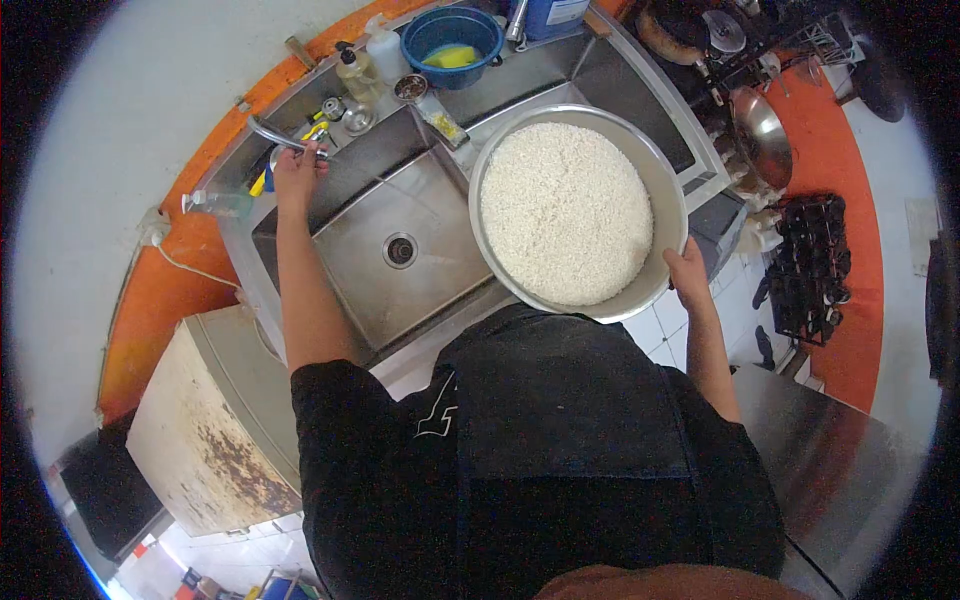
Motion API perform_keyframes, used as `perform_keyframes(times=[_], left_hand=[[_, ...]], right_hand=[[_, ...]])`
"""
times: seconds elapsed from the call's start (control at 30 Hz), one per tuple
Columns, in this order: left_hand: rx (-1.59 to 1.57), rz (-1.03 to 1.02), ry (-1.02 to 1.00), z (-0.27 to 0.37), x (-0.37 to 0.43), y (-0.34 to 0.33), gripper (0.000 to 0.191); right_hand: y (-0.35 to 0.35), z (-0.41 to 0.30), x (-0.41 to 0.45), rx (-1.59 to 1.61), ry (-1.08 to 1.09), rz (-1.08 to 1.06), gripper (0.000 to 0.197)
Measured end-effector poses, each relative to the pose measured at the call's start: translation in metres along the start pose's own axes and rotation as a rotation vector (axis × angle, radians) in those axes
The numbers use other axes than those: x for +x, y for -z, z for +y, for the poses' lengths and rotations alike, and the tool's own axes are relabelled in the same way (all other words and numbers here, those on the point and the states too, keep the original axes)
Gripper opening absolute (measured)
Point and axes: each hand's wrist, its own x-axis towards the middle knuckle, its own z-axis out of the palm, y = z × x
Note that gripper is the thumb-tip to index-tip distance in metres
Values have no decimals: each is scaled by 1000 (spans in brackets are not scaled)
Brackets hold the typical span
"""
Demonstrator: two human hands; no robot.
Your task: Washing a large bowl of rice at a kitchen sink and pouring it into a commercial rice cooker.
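A wide metal bowl (pixel 670 180) holds a large amount of white, uncooked-looking rice (pixel 566 214). It rests over the right part of the stainless steel sink, close to my body. My right hand (pixel 686 270) grips the bowl's rim at its lower right, thumb on top. At the far left of the sink, my left hand (pixel 300 172) has its fingers around the end of the curved metal faucet spout (pixel 281 136). No water can be seen flowing. Below and right of that hand lies the sink basin (pixel 442 262) with its round drain (pixel 400 250).
Behind the basin stand a pump bottle (pixel 360 75), a white bottle (pixel 385 52), a blue tub (pixel 451 30) with a yellow sponge, and a small tray with a sponge (pixel 446 126). A clear bottle (pixel 225 203) lies left. Pans and a black rack (pixel 810 270) are at right.
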Motion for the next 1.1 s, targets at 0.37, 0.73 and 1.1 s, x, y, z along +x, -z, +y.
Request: perform_keyframes(times=[0.37, 0.73, 1.1], left_hand=[[225, 176, -26, -5, -4, -5, 17], [209, -66, 82, 8, -29, 42, 22], [717, 198, -146, -22, -8, 60, 35]], right_hand=[[6, -4, 0, -95, -75, -47, 49], [5, -7, -4, -7, 18, -33, 49], [8, 3, 3, -23, 5, -50, 44]])
